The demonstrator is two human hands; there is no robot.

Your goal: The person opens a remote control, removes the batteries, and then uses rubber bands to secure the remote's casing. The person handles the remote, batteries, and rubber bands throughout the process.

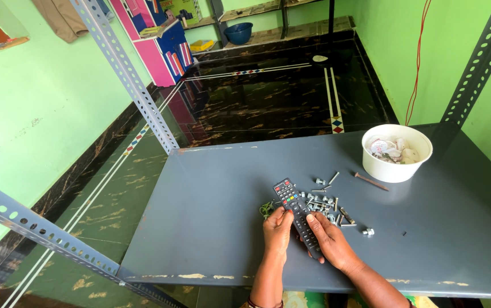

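We hold the black remote control (297, 215) with both hands, left hand (277, 232) and right hand (329, 242) fingers curled around it; steady grip, thumbs on top, clear of the loose screws (326, 203).

A slim black remote control (296, 212) with coloured buttons lies face-up, angled away, above the grey table.

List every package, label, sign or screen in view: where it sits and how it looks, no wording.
No screens or signs.
Box: far shelf, upper middle; green and yellow carton.
Remote control: held in both hands over the grey table; long, black, with coloured button markings.
White bowl: table's right; crumpled printed wrappers inside.
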